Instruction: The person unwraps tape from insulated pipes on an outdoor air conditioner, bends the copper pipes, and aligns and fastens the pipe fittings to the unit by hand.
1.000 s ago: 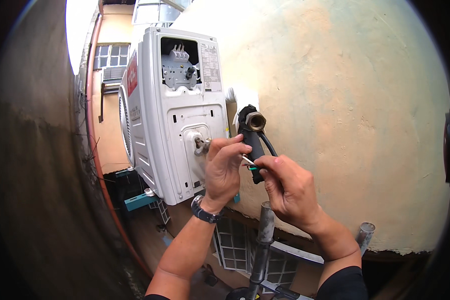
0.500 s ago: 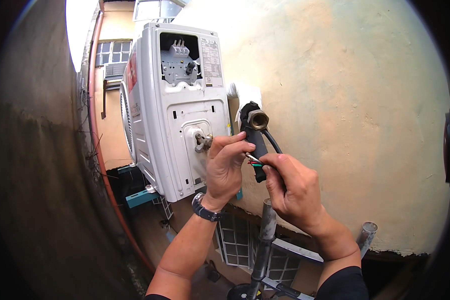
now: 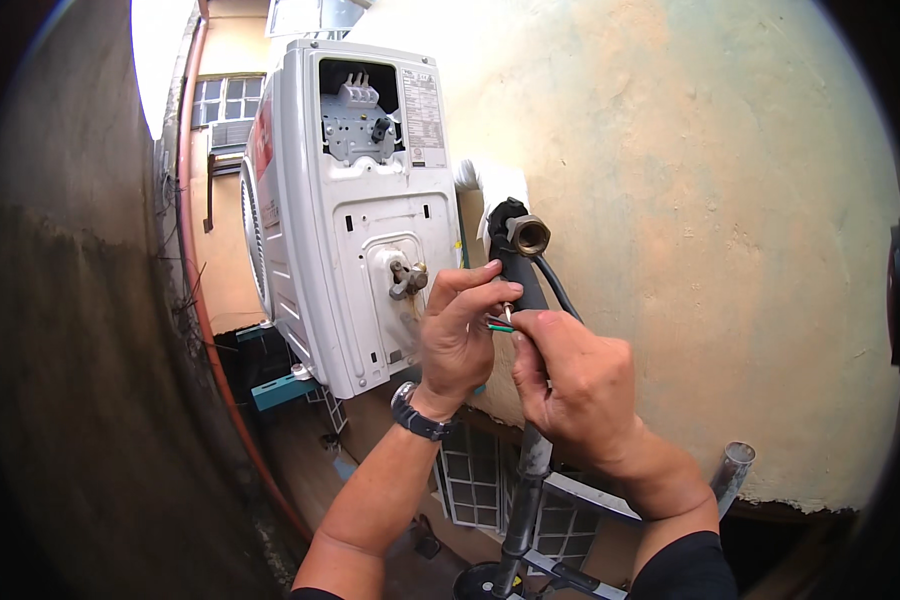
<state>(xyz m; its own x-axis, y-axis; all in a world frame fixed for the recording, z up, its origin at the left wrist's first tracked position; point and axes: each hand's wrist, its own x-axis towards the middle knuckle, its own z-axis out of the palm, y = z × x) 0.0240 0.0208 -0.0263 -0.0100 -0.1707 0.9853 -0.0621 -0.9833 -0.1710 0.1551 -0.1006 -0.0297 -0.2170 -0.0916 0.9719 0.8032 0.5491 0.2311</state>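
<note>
My R grip (image 3: 576, 372) is pinching coloured wires (image 3: 500, 328) tight, prob. steadying them; just beside, my L grip (image 3: 458, 335) is meeting the white wire (image 3: 509, 314), near-closed, hold unclear.

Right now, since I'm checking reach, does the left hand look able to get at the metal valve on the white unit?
Probably yes: the left hand appears close to the metal valve, with nothing visible between them, though it is busy at the coloured wires and might need freeing first.
</note>
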